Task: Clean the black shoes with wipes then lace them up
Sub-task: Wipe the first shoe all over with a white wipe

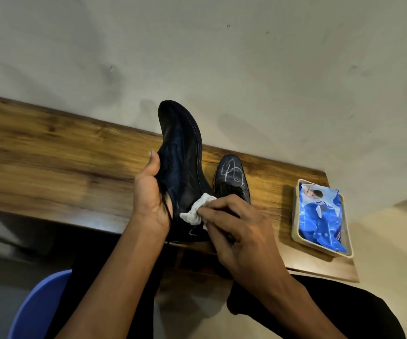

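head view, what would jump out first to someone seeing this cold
The black shoe held up at the centre: the left hand grips it while the right hand rubs a white wipe on its side near the heel. Just right of it, a second shoe rests on the wooden table, white scribbles on its toe. Further right, a blue wipes pack lies in a cream tray.

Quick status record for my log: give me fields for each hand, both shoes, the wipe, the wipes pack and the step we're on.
left hand: grips the held shoe, thumb up along its side
right hand: pinches the wipe against the held shoe
held shoe: black, tipped up, toe toward the wall
wipe: white, bunched, pressed near the shoe's heel end
second shoe: flat on the wooden table, white scribbles on its toe
wipes pack: blue, lying in a beige tray at the table's right end
step: cleaning; a loose lace hangs by the left hand
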